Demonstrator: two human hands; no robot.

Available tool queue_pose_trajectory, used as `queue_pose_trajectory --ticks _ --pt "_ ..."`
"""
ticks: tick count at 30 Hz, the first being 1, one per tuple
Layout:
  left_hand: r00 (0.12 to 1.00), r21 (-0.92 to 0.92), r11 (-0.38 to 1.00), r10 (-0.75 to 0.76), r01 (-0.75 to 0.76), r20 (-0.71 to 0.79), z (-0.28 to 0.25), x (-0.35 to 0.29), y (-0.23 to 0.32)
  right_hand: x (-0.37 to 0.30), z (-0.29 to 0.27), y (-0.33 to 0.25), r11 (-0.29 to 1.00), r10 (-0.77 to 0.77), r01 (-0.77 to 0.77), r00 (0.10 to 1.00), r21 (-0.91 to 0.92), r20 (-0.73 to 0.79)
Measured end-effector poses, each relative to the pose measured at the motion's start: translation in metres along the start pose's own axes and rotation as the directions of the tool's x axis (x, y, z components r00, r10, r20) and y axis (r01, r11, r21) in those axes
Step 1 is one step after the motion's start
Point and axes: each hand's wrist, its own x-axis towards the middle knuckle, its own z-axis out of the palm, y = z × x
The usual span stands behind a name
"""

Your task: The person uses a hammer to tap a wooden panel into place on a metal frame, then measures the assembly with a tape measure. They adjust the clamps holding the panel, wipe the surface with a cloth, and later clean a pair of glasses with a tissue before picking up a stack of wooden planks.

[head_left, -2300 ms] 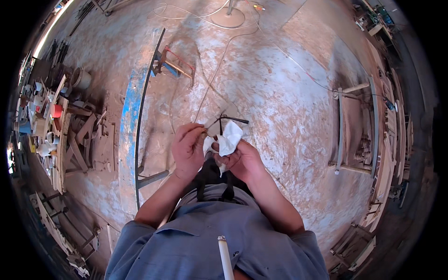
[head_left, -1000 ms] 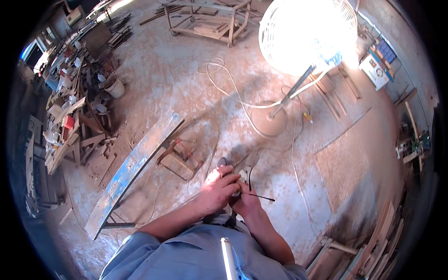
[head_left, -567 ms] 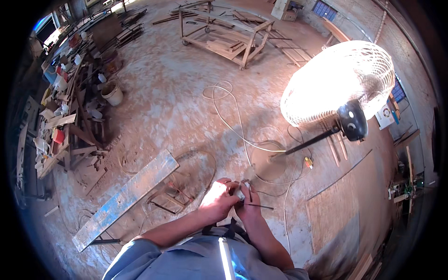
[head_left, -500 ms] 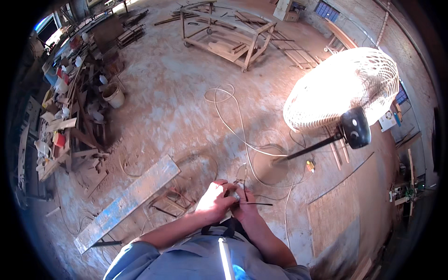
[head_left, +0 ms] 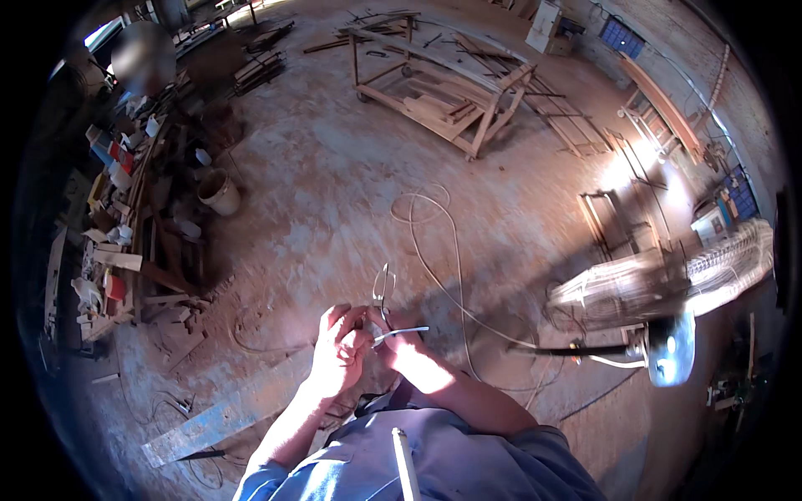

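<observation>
My left hand [head_left: 337, 355] and my right hand [head_left: 398, 341] are close together in front of my chest, fingers bent inward. Between them is a thin wire [head_left: 403, 332], with a pale end sticking out to the right over my right hand. A slim loop [head_left: 384, 282] stands up beyond my fingertips and seems to be part of the same piece; the join is hidden by my fingers. Both hands look closed on the wire. Close to my body, a white bar [head_left: 404, 463] rises from the lower edge over my blue-grey shirt.
A standing fan [head_left: 668, 288] leans in at the right, its head blurred. A cable [head_left: 455, 267] snakes over the dusty floor. A long painted board [head_left: 221, 417] lies at lower left. Beyond are a wheeled wooden cart [head_left: 443, 104], a bucket [head_left: 219, 192] and a cluttered bench [head_left: 125, 259].
My view has shifted, so the fan sits lower and further right. My hands have moved up and left; the slim loop now stands out above them, and the wire end looks pale instead of dark.
</observation>
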Motion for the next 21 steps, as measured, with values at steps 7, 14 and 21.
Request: queue_pose_trajectory --ticks 7,14,21 --pt "0.977 0.036 0.981 -0.188 0.193 -0.101 -0.020 0.067 -0.080 0.097 0.074 -0.171 0.922 0.384 -0.382 0.923 -0.072 0.027" --pt "0.797 -0.303 0.808 -0.572 0.505 -0.196 -0.048 0.127 -0.165 0.209 0.044 -0.167 0.765 0.499 -0.553 0.833 0.330 0.237" --pt "0.895 -0.113 0.903 -0.427 0.415 -0.127 -0.083 0.199 -0.299 0.371 0.096 -0.175 0.628 0.440 -0.532 0.845 0.569 0.305"
